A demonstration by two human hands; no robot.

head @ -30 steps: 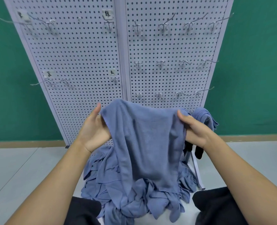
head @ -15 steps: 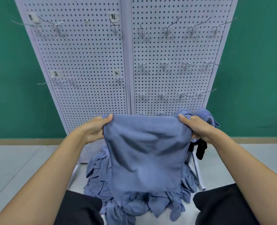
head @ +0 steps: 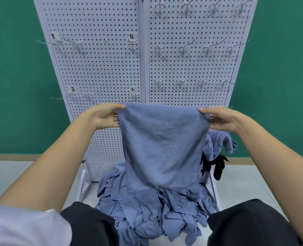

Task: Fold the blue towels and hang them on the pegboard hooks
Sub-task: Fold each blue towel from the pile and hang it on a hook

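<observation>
Our left hand [head: 103,116] pinches the top left corner of the blue towel [head: 162,146], which hangs spread flat before the white pegboard [head: 101,68] and its bare hooks [head: 182,49]. Our right hand [head: 222,119] pinches the opposite corner. Below lies a heap of blue towels [head: 147,215]; more hang folded at lower right [head: 223,142].

Two hands [head: 105,116] [head: 221,119], one held towel [head: 162,148], two pegboard panels [head: 97,68] [head: 191,68], four labels [head: 55,36] [head: 132,36] [head: 73,89] [head: 133,89].
</observation>
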